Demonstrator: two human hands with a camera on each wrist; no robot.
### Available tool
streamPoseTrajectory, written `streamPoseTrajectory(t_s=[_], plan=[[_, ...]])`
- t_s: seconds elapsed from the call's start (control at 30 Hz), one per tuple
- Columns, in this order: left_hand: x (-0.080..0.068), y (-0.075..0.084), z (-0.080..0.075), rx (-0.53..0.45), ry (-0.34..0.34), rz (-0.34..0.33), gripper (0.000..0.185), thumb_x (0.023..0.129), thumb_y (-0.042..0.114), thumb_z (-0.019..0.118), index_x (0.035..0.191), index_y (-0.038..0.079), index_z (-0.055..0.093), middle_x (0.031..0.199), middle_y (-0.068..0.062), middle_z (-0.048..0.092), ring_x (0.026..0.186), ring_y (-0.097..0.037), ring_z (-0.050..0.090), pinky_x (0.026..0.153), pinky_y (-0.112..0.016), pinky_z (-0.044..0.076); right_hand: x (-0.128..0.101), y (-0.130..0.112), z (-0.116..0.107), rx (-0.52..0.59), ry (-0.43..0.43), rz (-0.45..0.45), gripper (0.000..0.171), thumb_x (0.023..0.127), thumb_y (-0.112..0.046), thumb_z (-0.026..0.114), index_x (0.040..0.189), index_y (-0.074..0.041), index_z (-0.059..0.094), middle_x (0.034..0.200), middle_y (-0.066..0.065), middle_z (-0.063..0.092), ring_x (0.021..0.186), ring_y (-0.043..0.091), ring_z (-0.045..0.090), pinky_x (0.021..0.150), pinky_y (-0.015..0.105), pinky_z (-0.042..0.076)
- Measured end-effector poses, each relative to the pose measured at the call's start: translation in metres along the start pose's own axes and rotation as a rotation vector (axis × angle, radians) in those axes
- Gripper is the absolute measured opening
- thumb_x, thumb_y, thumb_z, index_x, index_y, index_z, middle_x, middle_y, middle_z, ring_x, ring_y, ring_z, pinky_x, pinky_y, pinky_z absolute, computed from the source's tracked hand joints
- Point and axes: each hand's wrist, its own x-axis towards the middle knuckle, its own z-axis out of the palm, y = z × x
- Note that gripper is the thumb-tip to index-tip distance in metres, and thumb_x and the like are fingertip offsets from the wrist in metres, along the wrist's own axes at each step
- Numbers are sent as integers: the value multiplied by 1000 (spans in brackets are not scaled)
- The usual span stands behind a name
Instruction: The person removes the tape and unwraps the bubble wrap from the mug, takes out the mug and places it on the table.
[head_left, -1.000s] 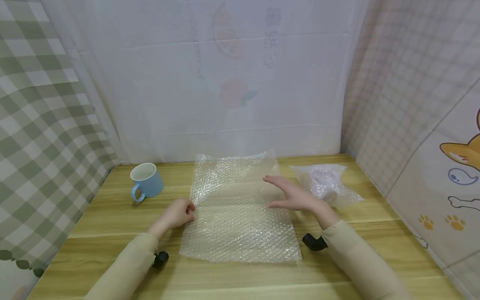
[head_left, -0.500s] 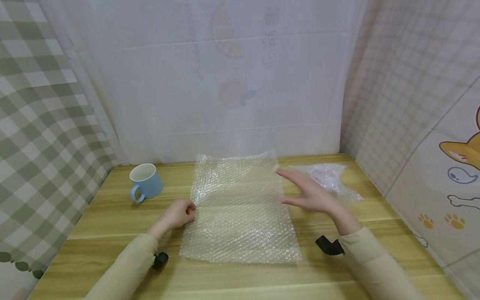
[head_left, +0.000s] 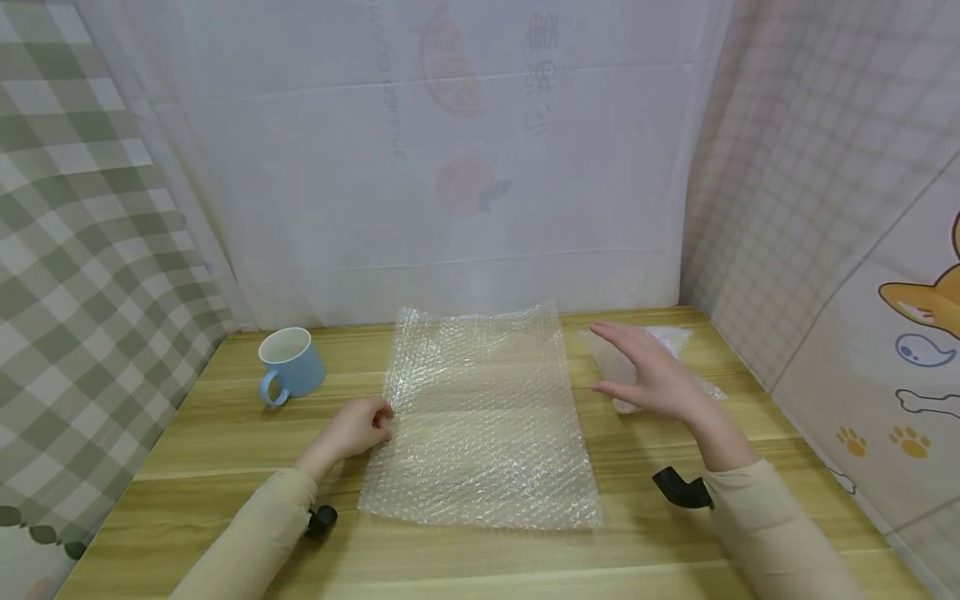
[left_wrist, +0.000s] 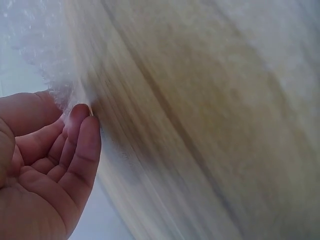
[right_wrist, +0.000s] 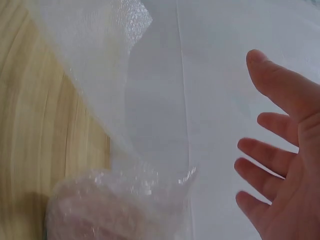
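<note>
A clear sheet of bubble wrap (head_left: 480,433) lies spread flat across the middle of the table. My left hand (head_left: 360,427) pinches its left edge between thumb and fingers; in the left wrist view the film (left_wrist: 37,45) runs into the fingertips. My right hand (head_left: 652,375) hovers over the right side with fingers spread, holding nothing. Partly hidden behind it is a bundle (head_left: 675,337) wrapped in bubble wrap. The right wrist view shows this rounded, pinkish bundle (right_wrist: 110,210) below and apart from the right fingers (right_wrist: 265,155).
A light blue mug (head_left: 296,367) with a white inside stands at the back left, handle toward the front. A white curtain (head_left: 330,192) hangs behind the wooden table (head_left: 450,567). Checked cloths (head_left: 82,250) enclose both sides.
My right hand has moved right, from over the sheet's right edge to in front of the wrapped bundle, fingers still spread. The left hand keeps its pinch in the same spot.
</note>
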Motion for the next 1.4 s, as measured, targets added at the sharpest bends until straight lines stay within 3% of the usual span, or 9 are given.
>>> streamPoseTrajectory(t_s=[0.27, 0.43, 0.6, 0.83, 1.0, 1.17, 1.27, 1.33, 1.4], plan=[[-1, -6, -6, -61, -42, 7, 24, 82, 3, 73, 104, -3, 66, 77, 0, 57, 70, -14, 51, 64, -33, 46, -15, 12, -13, -2, 73, 167, 74, 76, -10, 85, 139, 5, 48, 138, 30, 48, 127, 52, 40, 99, 68, 33], [1, 2, -19, -1, -68, -7, 33, 89, 13, 73, 118, -1, 65, 104, -15, 65, 93, -31, 62, 80, -48, 53, -25, 21, -23, -3, 99, 201, 72, 77, -8, 83, 137, 8, 48, 136, 32, 48, 126, 53, 39, 98, 69, 32], [11, 32, -30, 112, -34, 28, 47, 90, 24, 73, 126, -4, 60, 124, -26, 60, 113, -43, 56, 95, -57, 47, -33, 31, -34, 14, 100, 280, 71, 82, -9, 80, 140, 9, 44, 136, 34, 46, 125, 55, 38, 95, 72, 32], [22, 98, -39, 32, -26, 106, 67, 93, 29, 71, 143, -6, 44, 141, -26, 49, 131, -42, 44, 107, -54, 38, -46, 51, -42, 93, 33, 466, 73, 96, -22, 67, 150, 8, 28, 145, 39, 31, 131, 60, 27, 99, 75, 25], [35, 136, -21, -110, 0, 138, 78, 91, 31, 73, 148, -7, 35, 148, -25, 41, 138, -40, 36, 113, -50, 31, -53, 61, -41, 156, 42, 510, 70, 101, -23, 58, 150, 11, 22, 146, 41, 26, 131, 60, 26, 103, 71, 25], [46, 156, 5, -205, 14, 107, 83, 89, 34, 75, 150, -5, 32, 150, -24, 38, 139, -39, 36, 114, -48, 30, -60, 71, -38, 256, 94, 553, 65, 106, -23, 48, 150, 14, 18, 148, 42, 23, 132, 61, 23, 105, 70, 21], [52, 163, 20, -250, 21, 90, 84, 88, 36, 75, 150, -4, 33, 150, -24, 38, 138, -39, 37, 114, -49, 30, -64, 77, -37, 284, 108, 590, 64, 107, -26, 45, 150, 13, 18, 148, 41, 25, 132, 60, 25, 114, 39, 30], [56, 166, 29, -279, 27, 76, 85, 88, 37, 75, 150, -3, 33, 150, -23, 39, 138, -38, 38, 113, -48, 31, -67, 81, -37, 295, 114, 613, 64, 107, -26, 44, 150, 13, 18, 147, 41, 26, 131, 59, 27, 103, 15, 33], [60, 169, 40, -303, 38, 60, 85, 87, 38, 75, 149, -4, 34, 149, -23, 40, 137, -38, 39, 113, -49, 32, -69, 85, -37, 295, 116, 632, 64, 107, -27, 43, 150, 14, 18, 146, 41, 28, 130, 58, 29, 84, 1, 31]])
